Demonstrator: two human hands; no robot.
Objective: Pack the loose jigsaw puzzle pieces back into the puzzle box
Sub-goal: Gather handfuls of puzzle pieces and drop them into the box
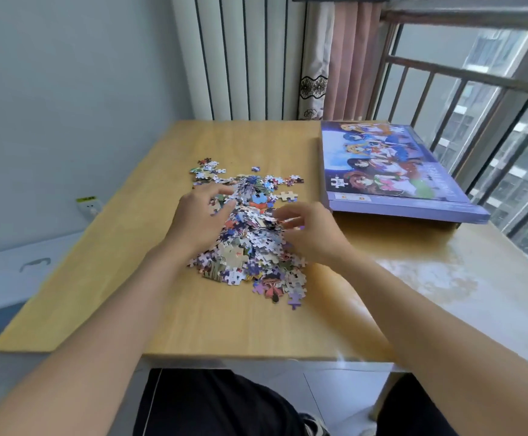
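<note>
Beside puzzle pieces (pixel 247 234): closed puzzle box (pixel 391 171).

Only letters "C" and "D" read, on the puzzle box (pixel 391 171).

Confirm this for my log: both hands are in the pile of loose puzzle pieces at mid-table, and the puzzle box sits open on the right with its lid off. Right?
Not quite. The head view shows the puzzle box closed, its printed lid on, lying at the table's right side. The rest holds: the left hand and right hand are both in the pile of loose puzzle pieces at mid-table.
</note>
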